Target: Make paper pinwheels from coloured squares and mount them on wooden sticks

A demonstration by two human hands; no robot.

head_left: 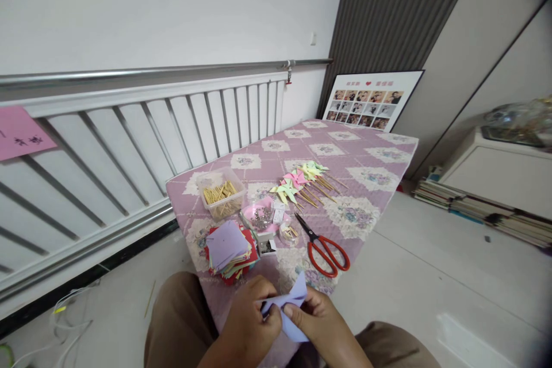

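A lavender paper pinwheel (295, 330), partly folded, is held above the near edge of the table. My left hand (255, 313) pinches its left side and centre, fingers closed. On the other side, my right hand (317, 316) grips the paper with thumb and fingers. What lies under my fingertips at the centre is hidden. Just beyond my left hand sits a stack of coloured paper squares (228, 244), lavender on top. Red-handled scissors (323, 247) lie beyond my right hand, blades pointing away to the left.
Behind the stack stand a plastic box of short sticks (222, 192), a pink dish of small metal pieces (261, 215), a small round container (288, 233) and a small white box (266, 244). Finished pinwheels on sticks (297, 179) lie mid-table. A radiator (172, 126) borders the left side.
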